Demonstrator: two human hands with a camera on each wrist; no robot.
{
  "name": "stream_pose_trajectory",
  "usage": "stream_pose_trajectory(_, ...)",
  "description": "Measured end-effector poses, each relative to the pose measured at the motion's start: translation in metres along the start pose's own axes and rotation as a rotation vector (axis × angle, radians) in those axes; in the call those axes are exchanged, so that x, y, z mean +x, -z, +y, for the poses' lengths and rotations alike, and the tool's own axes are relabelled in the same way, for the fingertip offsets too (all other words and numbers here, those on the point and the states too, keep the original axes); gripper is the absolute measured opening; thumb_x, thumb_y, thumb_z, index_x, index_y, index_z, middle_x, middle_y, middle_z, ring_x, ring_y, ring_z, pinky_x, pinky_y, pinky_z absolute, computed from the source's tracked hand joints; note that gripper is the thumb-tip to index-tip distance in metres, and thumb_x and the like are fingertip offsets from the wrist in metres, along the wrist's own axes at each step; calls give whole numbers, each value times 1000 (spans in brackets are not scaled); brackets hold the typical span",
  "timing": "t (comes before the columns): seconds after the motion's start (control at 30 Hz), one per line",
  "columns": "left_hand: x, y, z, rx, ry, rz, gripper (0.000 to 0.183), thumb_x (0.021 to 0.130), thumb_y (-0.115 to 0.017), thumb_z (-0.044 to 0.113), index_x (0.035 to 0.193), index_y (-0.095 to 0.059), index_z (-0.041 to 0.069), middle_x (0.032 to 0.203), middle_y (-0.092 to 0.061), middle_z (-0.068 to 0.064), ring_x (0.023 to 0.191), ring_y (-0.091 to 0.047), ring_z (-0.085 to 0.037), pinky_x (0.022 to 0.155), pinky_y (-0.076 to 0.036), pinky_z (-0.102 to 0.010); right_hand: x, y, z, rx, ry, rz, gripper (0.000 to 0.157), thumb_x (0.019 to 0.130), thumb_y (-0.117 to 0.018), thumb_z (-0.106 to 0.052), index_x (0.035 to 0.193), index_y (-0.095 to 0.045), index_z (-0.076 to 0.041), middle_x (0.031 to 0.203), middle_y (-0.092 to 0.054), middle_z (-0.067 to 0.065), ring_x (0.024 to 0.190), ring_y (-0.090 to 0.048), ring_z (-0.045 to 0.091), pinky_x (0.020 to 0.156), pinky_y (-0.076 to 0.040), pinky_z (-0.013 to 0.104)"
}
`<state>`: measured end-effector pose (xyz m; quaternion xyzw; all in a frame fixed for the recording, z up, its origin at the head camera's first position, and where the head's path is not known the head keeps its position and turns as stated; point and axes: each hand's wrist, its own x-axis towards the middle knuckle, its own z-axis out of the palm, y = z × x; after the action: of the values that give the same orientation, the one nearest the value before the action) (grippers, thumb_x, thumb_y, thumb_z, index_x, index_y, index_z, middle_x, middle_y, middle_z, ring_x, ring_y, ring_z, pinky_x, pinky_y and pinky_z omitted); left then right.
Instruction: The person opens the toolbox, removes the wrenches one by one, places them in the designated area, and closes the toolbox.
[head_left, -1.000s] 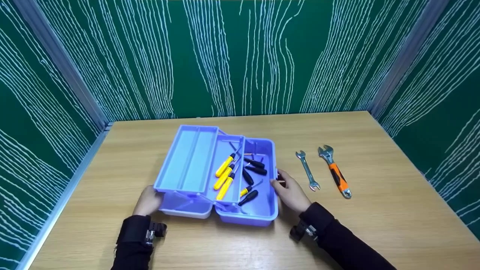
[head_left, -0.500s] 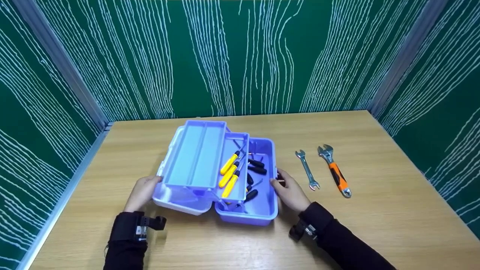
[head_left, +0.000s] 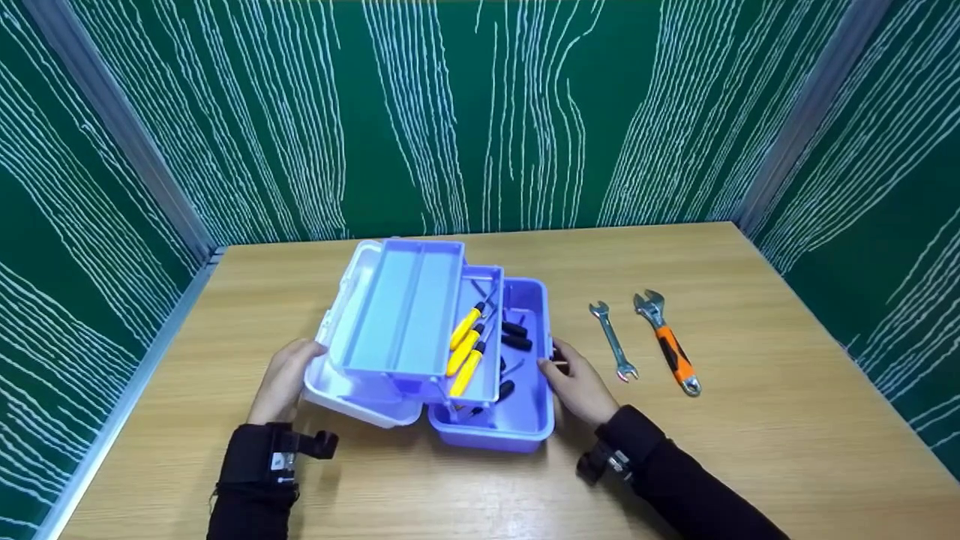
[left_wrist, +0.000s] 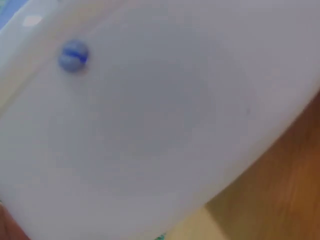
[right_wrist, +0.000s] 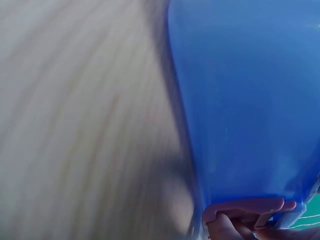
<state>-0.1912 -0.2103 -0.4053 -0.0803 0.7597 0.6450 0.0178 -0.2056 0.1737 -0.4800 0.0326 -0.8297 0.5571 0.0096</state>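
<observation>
A purple toolbox [head_left: 491, 441] stands opened out, its blue two-channel upper tray [head_left: 397, 315] raised over a lower tray. Several yellow-handled screwdrivers [head_left: 466, 369] lie in the lower tray, and black-handled ones [head_left: 516, 341] lie in the base, partly hidden. My left hand [head_left: 283, 379] grips the outer edge of the pale lid [head_left: 352, 405], thumb on its rim; that lid fills the left wrist view. At the base's right wall, my right hand [head_left: 581, 386] holds the side by the latch [right_wrist: 245, 204], where curled fingers [right_wrist: 222, 230] show in the right wrist view.
A double open-end wrench [head_left: 613, 341] lies on the wooden table [head_left: 757, 450] to the right of the toolbox. Beyond it is an adjustable wrench [head_left: 670, 345] with an orange and black handle. Green walls with white lines [head_left: 480, 112] enclose the table's back and sides.
My left hand has come out from beneath the trays and lifted the lid. The trays have swung right and up, covering more of the base. My right hand has stayed in place.
</observation>
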Motion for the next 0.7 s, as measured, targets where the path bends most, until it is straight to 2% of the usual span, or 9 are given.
stream_pose_trajectory(0.17,-7,-6,13,9,-43,-3,47,100,-48,20,139,-45,-6,121,-59,-16,93,-59,-7,80,-51,-21,0,0,0,1,-13,1,51,100,-53,-14,145,-40,5,123,-60,25,107,-62,32,89,-55,39)
stream_pose_trajectory(0.3,-13,-15,23,4,-96,3,51,100,-51,22,142,-41,-4,128,-55,-22,95,-60,-8,81,-50,-21,0,0,1,1,-25,-7,52,100,-52,-15,146,-39,4,125,-59,24,110,-61,32,91,-55,40)
stream_pose_trajectory(0.43,-20,-26,32,7,-169,8,52,99,-54,23,143,-40,-2,130,-55,-23,99,-61,-14,81,-50,-22,0,0,2,-6,-28,-9,52,100,-52,-15,146,-38,4,126,-59,25,110,-61,32,90,-55,39)
stream_pose_trajectory(0.53,-26,-33,38,21,-226,-8,54,100,-53,23,146,-37,0,135,-52,-21,112,-56,-23,91,-47,-29,1,1,1,2,-32,-8,52,100,-53,-15,146,-39,4,125,-59,25,109,-61,31,90,-56,39)
stream_pose_trajectory(0.7,-33,-43,43,5,-305,-57,57,101,-48,20,152,-29,1,151,-38,-19,131,-44,-34,109,-38,-52,0,1,-1,32,-45,-11,52,100,-54,-17,146,-40,3,125,-59,24,109,-61,30,91,-55,38)
